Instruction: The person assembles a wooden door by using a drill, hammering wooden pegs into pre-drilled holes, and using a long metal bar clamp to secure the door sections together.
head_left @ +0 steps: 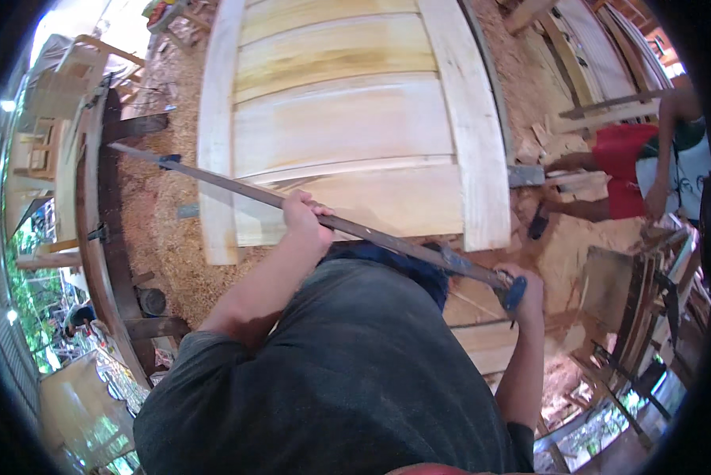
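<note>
A long metal bar clamp slants across in front of my body, its far end up at the left. My left hand is closed around the middle of the bar. At the lower right end, my right hand grips the clamp beside its blue screw head. A sliding jaw sits on the bar between my hands, and a dark jaw is near the far end. Beyond the bar lies a pale wooden door-like panel with side rails and several cross boards; the bar passes over its near end.
A person in red shorts is at the right, near wooden pieces. Wood shavings cover the ground at the left, beside a dark timber beam. More clamps and boards stand at the lower right.
</note>
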The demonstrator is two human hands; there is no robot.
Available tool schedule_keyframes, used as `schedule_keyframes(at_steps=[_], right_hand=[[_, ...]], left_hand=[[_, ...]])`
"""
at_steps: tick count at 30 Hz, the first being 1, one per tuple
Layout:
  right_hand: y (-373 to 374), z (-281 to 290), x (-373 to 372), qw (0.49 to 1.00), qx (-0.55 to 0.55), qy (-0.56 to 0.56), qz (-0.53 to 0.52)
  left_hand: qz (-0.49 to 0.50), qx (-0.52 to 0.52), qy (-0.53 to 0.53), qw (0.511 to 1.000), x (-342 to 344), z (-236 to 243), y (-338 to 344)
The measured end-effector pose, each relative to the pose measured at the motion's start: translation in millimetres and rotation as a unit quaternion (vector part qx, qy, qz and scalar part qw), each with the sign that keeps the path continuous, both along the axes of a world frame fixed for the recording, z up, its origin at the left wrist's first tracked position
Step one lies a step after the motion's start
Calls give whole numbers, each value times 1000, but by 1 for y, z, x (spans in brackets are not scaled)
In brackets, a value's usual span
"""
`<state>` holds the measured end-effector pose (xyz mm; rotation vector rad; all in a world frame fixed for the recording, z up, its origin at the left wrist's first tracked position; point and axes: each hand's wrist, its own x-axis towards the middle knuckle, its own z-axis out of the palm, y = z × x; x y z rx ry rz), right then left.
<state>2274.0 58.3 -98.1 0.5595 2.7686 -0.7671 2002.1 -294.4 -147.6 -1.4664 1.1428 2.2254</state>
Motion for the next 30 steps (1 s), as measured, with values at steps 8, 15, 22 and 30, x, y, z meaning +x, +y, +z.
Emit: schedule_keyframes(at_steps=[8,15,22,30], right_hand=[[109,-23,-59,998,28,-22,44],[213,-32,-122,994,22,-31,103],[280,-44,-195,984,13,-71,164],[296,-47,-253,980,-90,-79,157]], left_hand=[[25,27,37,999,-28,-14,58],[87,17,20,996,-45,-20,140],[110,-5,34,993,-76,-35,197],[125,40,56,990,-97,-45,199]])
